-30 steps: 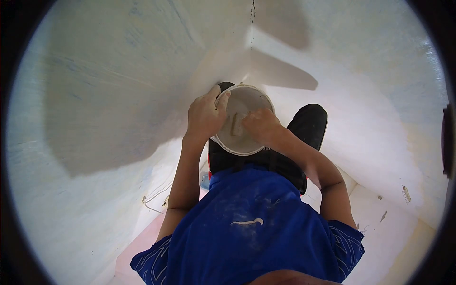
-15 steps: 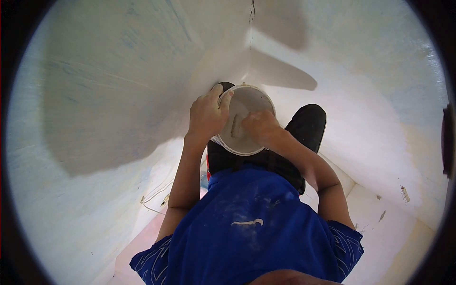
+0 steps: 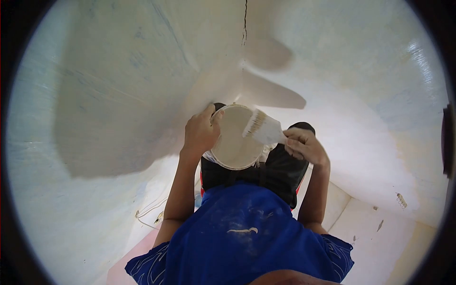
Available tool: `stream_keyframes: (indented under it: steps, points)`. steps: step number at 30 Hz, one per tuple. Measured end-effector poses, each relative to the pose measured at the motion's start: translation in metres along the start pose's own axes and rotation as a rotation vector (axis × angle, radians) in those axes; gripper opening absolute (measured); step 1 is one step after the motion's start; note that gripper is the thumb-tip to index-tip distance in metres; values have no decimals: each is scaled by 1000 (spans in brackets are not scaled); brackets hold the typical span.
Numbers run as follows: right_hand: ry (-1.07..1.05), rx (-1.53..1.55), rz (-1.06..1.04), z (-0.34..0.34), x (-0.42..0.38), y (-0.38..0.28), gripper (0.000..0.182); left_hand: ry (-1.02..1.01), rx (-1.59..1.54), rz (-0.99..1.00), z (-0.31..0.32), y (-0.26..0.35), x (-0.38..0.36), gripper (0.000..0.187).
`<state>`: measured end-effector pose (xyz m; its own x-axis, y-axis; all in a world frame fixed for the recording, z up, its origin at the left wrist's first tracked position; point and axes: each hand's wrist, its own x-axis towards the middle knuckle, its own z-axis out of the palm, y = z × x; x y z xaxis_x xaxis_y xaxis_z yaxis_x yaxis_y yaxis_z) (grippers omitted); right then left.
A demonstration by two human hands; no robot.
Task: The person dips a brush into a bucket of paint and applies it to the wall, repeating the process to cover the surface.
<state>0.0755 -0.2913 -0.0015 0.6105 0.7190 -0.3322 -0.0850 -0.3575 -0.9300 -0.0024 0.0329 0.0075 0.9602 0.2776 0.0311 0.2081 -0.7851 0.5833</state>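
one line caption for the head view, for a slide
Left hand grips a white paint bucket rim; right hand holds a loaded brush above it.

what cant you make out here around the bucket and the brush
- Head view: the bucket outer wall and base, hidden by its own rim and the left hand.
- The brush handle, wrapped inside the right hand.
- The feet and floor below, covered by the blue shirt and dark shorts.
- Small marks on the wall, too small to identify.
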Motion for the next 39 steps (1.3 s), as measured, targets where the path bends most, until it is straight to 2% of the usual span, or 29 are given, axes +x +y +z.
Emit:
stream_keyframes:
  steps: [2, 4, 5, 6, 9, 13, 16, 19, 21, 22, 23, 24, 25, 27, 28, 30, 32, 33, 35, 39]
  points:
    - [33, 527, -24, 13, -10, 31, 36, 4, 9, 15, 3, 0, 0, 31]
    - [78, 711, 14, 33, -13, 62, 36, 4, 19, 21, 3, 2, 0, 32]
    - [111, 710, 95, 42, -15, 65, 31, -4, 31, 22, 3, 4, 1, 32]
    - [116, 710, 86, 48, -18, 69, 31, -1, 32, 31, 5, 4, 1, 32]
    - [-19, 1024, 48, 67, -22, 84, 25, 24, 17, 28, 8, 4, 1, 33]
    - [-99, 1003, 34, 83, -8, 86, 26, 25, 53, 40, 3, -1, -6, 33]
    - [-122, 909, 98, 77, -5, 75, 27, 14, 77, 27, 0, 0, -6, 32]
    - [-118, 1046, 74, 71, -2, 76, 31, 29, 58, 38, -2, 3, -10, 31]
    - [-76, 902, 124, 68, 4, 86, 35, 50, 54, 54, 1, -3, -11, 32]
    - [-26, 762, 28, 71, 4, 85, 34, 58, 65, 79, 5, -11, -11, 33]
    - [24, 668, 18, 77, 3, 76, 31, 40, 57, 34, 4, -12, -12, 34]
    - [-104, 886, 101, 76, -1, 70, 28, 74, 18, 79, 5, -16, -14, 35]
    - [-77, 946, 25, 83, 0, 66, 28, 33, 70, 19, 2, -15, -12, 34]
    - [-52, 864, 1, 88, 15, 94, 33, 71, 15, 35, 4, -8, -5, 34]
    - [-158, 1008, 86, 81, 15, 96, 37, 81, 19, 51, 5, -6, -3, 34]
    - [-171, 1031, 53, 83, 15, 97, 40, 96, 18, 97, 6, -5, 1, 33]
    - [-169, 1020, -21, 86, 15, 90, 42, 18, 28, -13, -1, -10, 3, 32]
    - [-160, 1016, -34, 80, 19, 96, 42, 22, 27, 2, 7, -13, 9, 32]
    - [-70, 795, -6, 76, 22, 95, 42, 48, 37, 51, 14, -16, 14, 33]
    - [-49, 693, 31, 73, 10, 84, 43, 70, 49, 86, 17, -14, 12, 34]
